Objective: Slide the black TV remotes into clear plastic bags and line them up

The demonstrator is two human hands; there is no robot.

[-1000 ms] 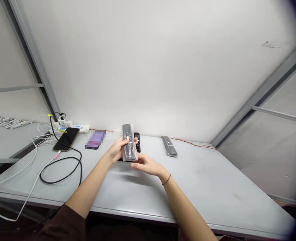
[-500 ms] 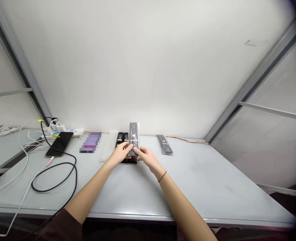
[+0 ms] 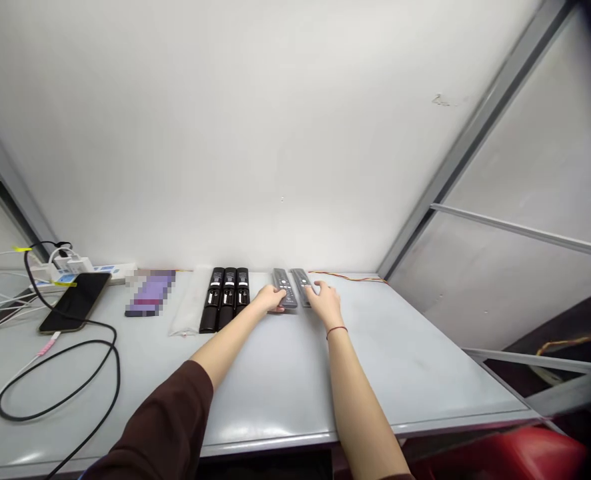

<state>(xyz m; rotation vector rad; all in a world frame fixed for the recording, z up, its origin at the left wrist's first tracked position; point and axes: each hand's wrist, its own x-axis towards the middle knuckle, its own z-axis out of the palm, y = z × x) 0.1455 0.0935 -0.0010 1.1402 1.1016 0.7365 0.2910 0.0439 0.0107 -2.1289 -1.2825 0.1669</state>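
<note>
A pale grey surface [image 3: 400, 360] fills the lower frame under a plain white wall [image 3: 255, 133]. Metal frame bars [image 3: 475, 140] slant down the right side.

A clear plastic sleeve [image 3: 188, 310] lies flat left of centre; whether anything is inside cannot be told.

At far left sits a power strip [image 3: 70, 270] with plugs. Just below it lies a dark phone [image 3: 75, 303], and a black cable [image 3: 60, 373] loops toward the near edge. Next come a blurred purple item [image 3: 150, 293], the sleeve, then three black remotes [image 3: 228, 297] lying side by side.

At centre, the left hand [image 3: 270, 298] rests its fingers on the near end of a grey remote [image 3: 285, 288]; whether it grips cannot be told. A second grey remote [image 3: 303, 287] lies just beside the first. The right hand [image 3: 325, 303] lies spread open at its right edge, holding nothing. A red and yellow wire [image 3: 345, 277] runs along the wall behind.
</note>
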